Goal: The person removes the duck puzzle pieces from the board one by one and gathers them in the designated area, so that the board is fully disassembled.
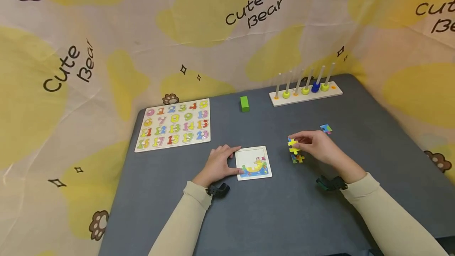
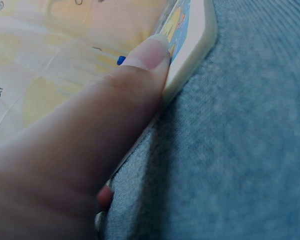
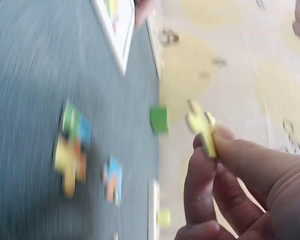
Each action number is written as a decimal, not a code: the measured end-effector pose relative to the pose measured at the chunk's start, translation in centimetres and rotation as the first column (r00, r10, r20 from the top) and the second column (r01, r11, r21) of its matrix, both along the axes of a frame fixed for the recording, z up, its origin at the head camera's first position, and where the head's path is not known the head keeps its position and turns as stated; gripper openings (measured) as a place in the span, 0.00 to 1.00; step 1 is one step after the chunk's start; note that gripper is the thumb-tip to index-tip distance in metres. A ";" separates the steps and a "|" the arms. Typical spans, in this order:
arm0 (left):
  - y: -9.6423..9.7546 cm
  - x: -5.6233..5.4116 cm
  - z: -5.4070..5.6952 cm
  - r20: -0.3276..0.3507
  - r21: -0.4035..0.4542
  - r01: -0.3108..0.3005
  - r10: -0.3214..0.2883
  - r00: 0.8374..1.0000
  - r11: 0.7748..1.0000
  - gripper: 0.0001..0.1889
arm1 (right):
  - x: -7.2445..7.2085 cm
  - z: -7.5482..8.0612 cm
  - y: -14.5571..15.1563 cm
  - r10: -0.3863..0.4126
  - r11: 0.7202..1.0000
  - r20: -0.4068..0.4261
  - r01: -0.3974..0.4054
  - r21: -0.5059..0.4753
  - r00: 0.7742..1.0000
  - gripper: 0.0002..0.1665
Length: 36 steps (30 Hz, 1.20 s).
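Sleeves [image 1: 181,220], gry tbl [image 1: 277,216], printed backdrop [image 1: 206,19]; LH [image 1: 217,165] spread on tray [image 1: 246,155], RH [image 1: 321,148] pinches yellow pc [image 3: 202,128].

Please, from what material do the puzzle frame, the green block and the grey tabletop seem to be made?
Puzzle frame: probably smooth wood or fibreboard, judging by its thick, pale edge.
Green block: painted wood or plastic; its even colour leaves this open.
Grey tabletop: likely matt fabric; fine fibrous texture shows.

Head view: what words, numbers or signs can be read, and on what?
"Cute Bear": wall cloth, three times, rightmost cut off.
"0 1 2 3 4 5": number board, top row.
"6 7 8 9 10": second row.
"11 12 13 14 15": third row.
Bottom row: partly too blurred.
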State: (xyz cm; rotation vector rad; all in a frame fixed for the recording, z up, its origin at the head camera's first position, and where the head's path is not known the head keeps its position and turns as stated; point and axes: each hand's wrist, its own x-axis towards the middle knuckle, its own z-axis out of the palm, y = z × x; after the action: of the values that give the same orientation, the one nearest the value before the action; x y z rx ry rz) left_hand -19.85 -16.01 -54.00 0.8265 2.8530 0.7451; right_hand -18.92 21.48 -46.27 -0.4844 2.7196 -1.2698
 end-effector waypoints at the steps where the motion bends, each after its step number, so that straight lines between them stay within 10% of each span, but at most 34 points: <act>1: 0.0 0.0 0.0 0.003 -0.001 -0.002 0.002 1.000 1.000 0.48 | 0.0 0.1 0.9 0.001 1.000 -0.022 -0.001 0.015 1.000 0.18; 16: -0.1 0.0 0.2 0.024 0.002 -0.010 0.010 1.000 1.000 0.48 | 1.2 -1.7 6.8 -0.179 0.976 0.105 0.162 0.148 0.978 0.11; 36: 0.3 0.1 0.7 0.040 -0.006 -0.011 0.011 0.999 1.000 0.48 | 1.3 -3.9 6.7 -0.224 0.953 0.020 0.215 0.211 0.974 0.08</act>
State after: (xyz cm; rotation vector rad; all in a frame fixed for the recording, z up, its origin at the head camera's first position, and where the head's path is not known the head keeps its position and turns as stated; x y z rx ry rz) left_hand -19.77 -15.76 -53.34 0.7868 2.8251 0.7455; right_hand -17.61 28.14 -50.18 -0.1336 2.8895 -1.0050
